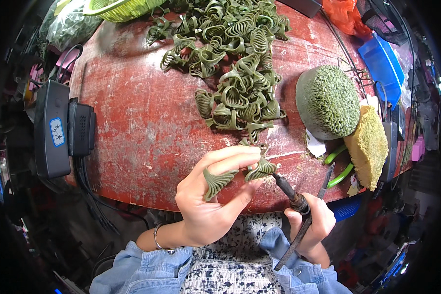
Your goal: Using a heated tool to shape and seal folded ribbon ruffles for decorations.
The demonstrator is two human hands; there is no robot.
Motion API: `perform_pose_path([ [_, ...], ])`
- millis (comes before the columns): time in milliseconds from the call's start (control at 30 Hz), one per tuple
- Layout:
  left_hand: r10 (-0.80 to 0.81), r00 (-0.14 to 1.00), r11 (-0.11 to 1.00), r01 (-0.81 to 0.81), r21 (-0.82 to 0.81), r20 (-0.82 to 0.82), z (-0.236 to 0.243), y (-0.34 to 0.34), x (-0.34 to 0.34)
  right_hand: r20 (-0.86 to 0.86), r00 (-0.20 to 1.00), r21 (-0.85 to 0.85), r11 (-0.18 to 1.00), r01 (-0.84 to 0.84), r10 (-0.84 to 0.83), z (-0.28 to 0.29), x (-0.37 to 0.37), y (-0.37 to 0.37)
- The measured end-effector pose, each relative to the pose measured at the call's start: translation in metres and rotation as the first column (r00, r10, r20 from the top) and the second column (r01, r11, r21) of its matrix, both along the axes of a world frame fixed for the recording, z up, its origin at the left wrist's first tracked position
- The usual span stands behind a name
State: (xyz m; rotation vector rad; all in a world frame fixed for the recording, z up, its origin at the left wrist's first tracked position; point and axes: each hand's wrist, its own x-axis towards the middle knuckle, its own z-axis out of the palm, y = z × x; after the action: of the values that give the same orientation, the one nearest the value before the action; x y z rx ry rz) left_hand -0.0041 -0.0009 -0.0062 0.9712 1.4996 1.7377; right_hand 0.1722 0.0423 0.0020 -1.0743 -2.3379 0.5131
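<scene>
Near the table's front edge, my left hand [206, 215] is closed on a green ribbed piece [218, 184], fan-shaped at its ends and curled like a clip. Thumb and fingertips pinch its right end, while the left fan shows beside the fingers. My right hand [317, 220] grips a dark pen-shaped tool like a soldering iron [290, 191], its thin tip at the right fan of the piece. Also in that hand is a long flat dark blade or file [295, 241], slanting across the palm. Many similar green pieces [235, 98] lie heaped just beyond my hands.
A round block topped with green crumbs [330, 100] stands on the right of the worn red table [132, 132]. Beside it are a yellow crumbly block [370, 147], green handles [342, 175] and a blue tray [383, 66]. Black boxes with cables [53, 137] sit left; a green basket [122, 9] behind.
</scene>
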Motion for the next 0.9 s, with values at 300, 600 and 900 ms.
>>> perform_pose_path([
  [300, -0.021, 0.999, 0.999, 0.019, 0.032, 0.037, -0.0008, -0.0003, 0.0001, 0.0, 1.0, -0.028, 0.999, 0.029, -0.029, 0.0, -0.0013, -0.0012],
  [600, 0.002, 0.999, 1.0, -0.001, -0.018, 0.043, 0.004, -0.0002, 0.0006, -0.029, 0.997, -0.043, 0.997, 0.064, -0.066, 0.0014, -0.0002, -0.0031],
  [900, -0.012, 0.996, 0.999, 0.015, -0.03, 0.083, 0.0036, -0.0011, 0.0005, -0.017, 0.999, -0.043, 0.998, 0.049, -0.05, 0.001, -0.0017, -0.003],
])
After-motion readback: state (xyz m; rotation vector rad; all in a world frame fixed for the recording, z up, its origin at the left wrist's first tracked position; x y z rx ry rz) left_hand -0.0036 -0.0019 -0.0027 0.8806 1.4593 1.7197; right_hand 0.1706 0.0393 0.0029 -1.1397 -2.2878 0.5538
